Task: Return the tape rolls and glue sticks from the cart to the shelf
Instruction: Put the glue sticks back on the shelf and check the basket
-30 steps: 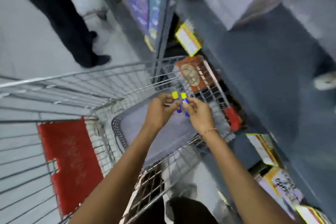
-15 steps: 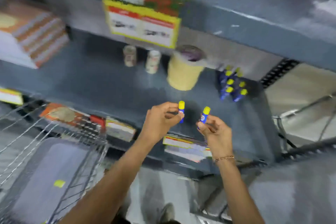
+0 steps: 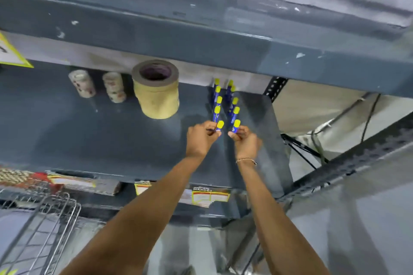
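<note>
Over the grey shelf (image 3: pixel 93 136), my left hand (image 3: pixel 200 140) pinches a blue glue stick with a yellow cap (image 3: pixel 219 125). Beside it my right hand (image 3: pixel 245 142) pinches a second glue stick (image 3: pixel 236 125). Both sticks stand upright at the near end of two rows of like glue sticks (image 3: pixel 224 100) on the shelf. Whether their bases touch the shelf is hidden by my fingers. A stack of tan tape rolls (image 3: pixel 157 94) stands to the left of the rows, and two stacks of small patterned tape rolls (image 3: pixel 98 85) stand further left.
The upper shelf's edge (image 3: pixel 201 35) hangs low over the rows. The wire cart (image 3: pixel 42 225) is at the lower left. Price labels (image 3: pixel 210 196) hang on the shelf's front edge. Metal braces and cables (image 3: pixel 335 136) lie to the right, beyond the shelf's end.
The view swung from the cart up to the shelf. Both hands carried the glue sticks forward and to the right, to the near end of the two rows.
</note>
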